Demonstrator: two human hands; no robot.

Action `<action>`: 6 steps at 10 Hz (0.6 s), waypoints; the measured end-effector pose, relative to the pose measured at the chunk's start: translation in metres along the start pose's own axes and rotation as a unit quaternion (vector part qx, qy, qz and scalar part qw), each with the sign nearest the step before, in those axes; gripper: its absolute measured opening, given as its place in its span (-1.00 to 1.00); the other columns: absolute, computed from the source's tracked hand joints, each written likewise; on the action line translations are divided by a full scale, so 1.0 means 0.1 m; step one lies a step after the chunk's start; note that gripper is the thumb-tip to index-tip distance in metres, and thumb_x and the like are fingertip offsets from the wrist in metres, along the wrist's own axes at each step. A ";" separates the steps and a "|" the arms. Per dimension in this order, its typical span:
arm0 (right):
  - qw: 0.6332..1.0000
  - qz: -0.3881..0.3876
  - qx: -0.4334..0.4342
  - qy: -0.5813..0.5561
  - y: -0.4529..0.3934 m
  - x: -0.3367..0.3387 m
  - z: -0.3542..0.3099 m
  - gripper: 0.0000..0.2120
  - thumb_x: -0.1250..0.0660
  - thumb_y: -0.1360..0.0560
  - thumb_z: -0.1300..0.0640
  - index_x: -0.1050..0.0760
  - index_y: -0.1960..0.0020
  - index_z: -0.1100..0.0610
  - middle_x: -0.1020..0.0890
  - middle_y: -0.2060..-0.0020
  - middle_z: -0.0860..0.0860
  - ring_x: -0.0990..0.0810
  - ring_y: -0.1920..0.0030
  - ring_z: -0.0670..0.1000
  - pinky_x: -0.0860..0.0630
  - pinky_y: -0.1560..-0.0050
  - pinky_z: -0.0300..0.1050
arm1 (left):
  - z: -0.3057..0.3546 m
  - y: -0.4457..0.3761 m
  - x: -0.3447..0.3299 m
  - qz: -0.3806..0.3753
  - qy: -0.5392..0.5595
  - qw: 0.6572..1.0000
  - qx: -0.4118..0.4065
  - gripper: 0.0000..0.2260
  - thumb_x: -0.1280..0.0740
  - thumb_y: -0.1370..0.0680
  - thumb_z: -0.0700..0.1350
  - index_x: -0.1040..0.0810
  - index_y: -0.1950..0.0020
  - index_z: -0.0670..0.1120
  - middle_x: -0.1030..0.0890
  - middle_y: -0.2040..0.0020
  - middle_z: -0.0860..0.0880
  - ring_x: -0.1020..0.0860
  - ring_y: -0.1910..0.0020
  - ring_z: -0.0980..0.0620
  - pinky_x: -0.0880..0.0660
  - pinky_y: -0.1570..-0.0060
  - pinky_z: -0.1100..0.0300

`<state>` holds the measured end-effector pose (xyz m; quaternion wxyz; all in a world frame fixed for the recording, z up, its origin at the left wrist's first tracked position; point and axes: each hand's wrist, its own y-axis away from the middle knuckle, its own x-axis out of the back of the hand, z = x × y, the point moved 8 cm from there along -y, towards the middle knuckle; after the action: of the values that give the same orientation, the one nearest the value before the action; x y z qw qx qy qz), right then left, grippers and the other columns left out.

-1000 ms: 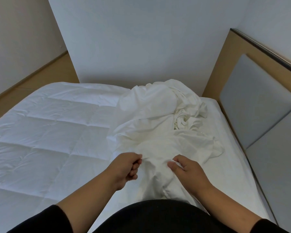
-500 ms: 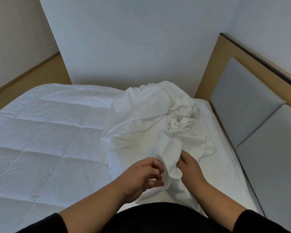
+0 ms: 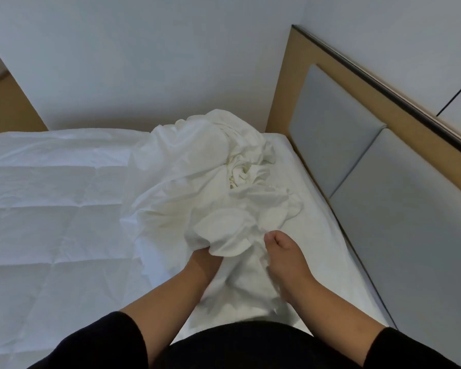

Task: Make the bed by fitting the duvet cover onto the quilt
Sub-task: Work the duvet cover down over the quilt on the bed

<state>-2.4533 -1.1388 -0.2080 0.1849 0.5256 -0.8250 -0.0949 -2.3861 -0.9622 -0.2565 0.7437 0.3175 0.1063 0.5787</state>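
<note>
A white quilt [image 3: 51,209] with stitched squares lies flat across the bed on the left. The white duvet cover [image 3: 197,166] is bunched in a crumpled heap on the bed's right half, near the headboard. My left hand [image 3: 202,258] is pushed under a fold of the cover, its fingers hidden by the cloth. My right hand [image 3: 284,254] pinches the cover's near edge between thumb and fingers. A strip of the cover runs down between my forearms toward my body.
A padded grey headboard [image 3: 357,187] in a tan wooden frame runs along the right side. A white wall [image 3: 144,62] stands behind the bed. Wooden floor [image 3: 3,102] shows at the far left. The white mattress sheet [image 3: 338,275] lies bare at the right.
My left hand has gone from a fist beside the cover to under its fold. My right hand has regripped the edge further right. The camera has turned to the right.
</note>
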 end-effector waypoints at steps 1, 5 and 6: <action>0.997 0.061 0.030 -0.048 0.23 0.39 -0.10 -0.69 -0.21 -0.67 0.07 -0.54 0.20 0.14 -0.58 0.27 0.02 -0.51 0.22 0.00 -0.48 0.15 0.01 | 0.13 -0.23 0.37 0.058 -0.007 0.998 -0.026 -0.69 -0.22 -0.67 -0.01 -0.57 -0.28 -0.15 -0.60 -0.28 -0.17 -0.56 -0.24 -0.19 -0.50 -0.19 0.01; 0.973 -0.126 -0.080 0.175 0.19 0.52 0.67 -0.91 -0.38 -0.55 0.11 -0.62 0.12 0.06 -0.64 0.20 -0.04 -0.58 0.18 -0.06 -0.57 -0.01 0.02 | 0.61 0.21 0.06 -0.120 0.008 0.979 -0.162 -0.84 -0.34 -0.62 -0.12 -0.66 -0.16 0.02 -0.72 0.09 0.15 -0.66 0.13 0.30 -0.54 0.22 0.43; 0.997 -0.001 -0.005 0.077 -0.14 0.61 0.21 -0.84 -0.30 -0.62 0.06 -0.60 0.06 0.09 -0.61 0.21 0.00 -0.54 0.18 -0.02 -0.51 0.10 -0.11 | 0.49 0.27 -0.03 -0.164 -0.025 0.975 -0.149 -0.79 -0.34 -0.60 0.00 -0.66 -0.21 0.10 -0.71 -0.09 0.16 -0.66 -0.08 0.17 -0.57 -0.07 0.22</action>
<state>-2.4735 -1.2008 -0.2194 0.2505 0.5316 -0.8070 -0.0581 -2.3826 -0.9788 -0.2028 0.8698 0.1955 0.0513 0.4502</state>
